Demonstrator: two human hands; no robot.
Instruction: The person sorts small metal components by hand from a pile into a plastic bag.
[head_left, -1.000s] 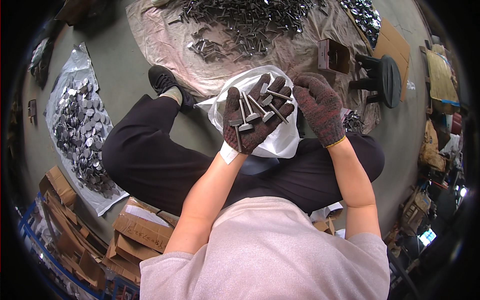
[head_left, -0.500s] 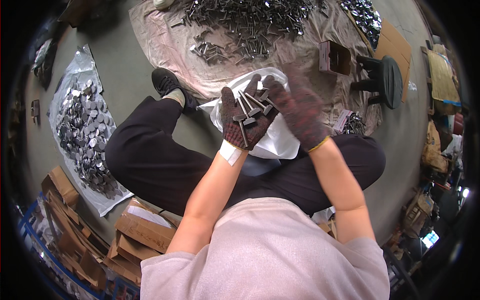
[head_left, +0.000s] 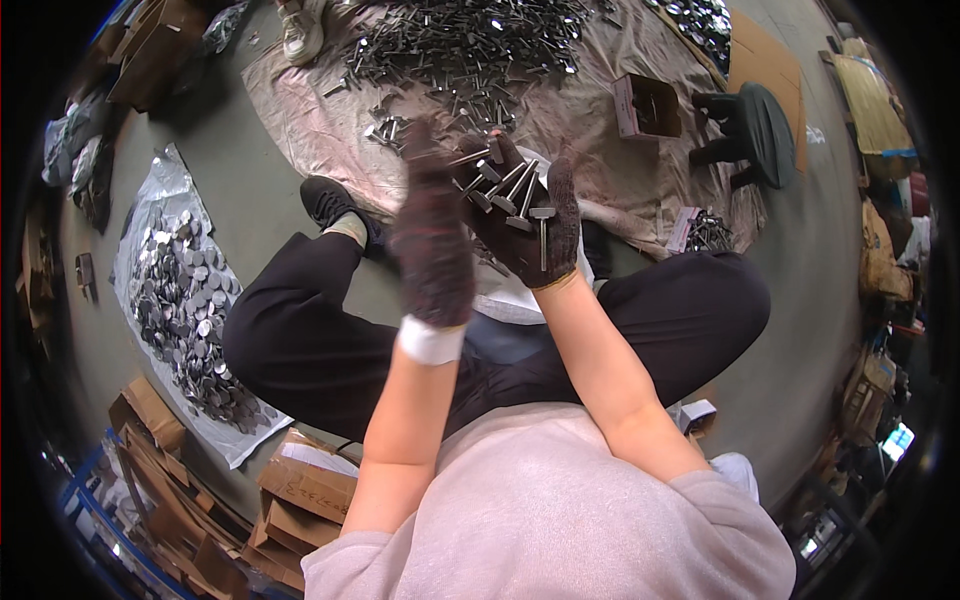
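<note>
Several T-shaped metal bolts [head_left: 515, 190] with flat heads lie across the upturned palm of my right hand [head_left: 518, 248], which wears a dark knit glove. Its thumb stands up at the side, and the bolts point in different directions. Close by on the left is my left hand [head_left: 432, 240], in the same kind of glove with a white band at the wrist. Motion smears its fingers, and whether anything is in them cannot be made out. Beneath both hands, a white plastic bag [head_left: 510, 298] lies between my crossed legs, partly hidden.
A big heap of similar bolts [head_left: 470, 50] covers the stained cloth [head_left: 300, 110] ahead. Round metal discs [head_left: 185, 310] lie on plastic sheeting at left. Rightward are an open box [head_left: 628, 108], a small bolt-filled box [head_left: 683, 230] and a dark stool [head_left: 768, 135]. Cardboard [head_left: 310, 490] is stacked near-left.
The bolts have passed from my left palm into my right one. My left hand has moved left off them and blurs. The view has shifted slightly.
</note>
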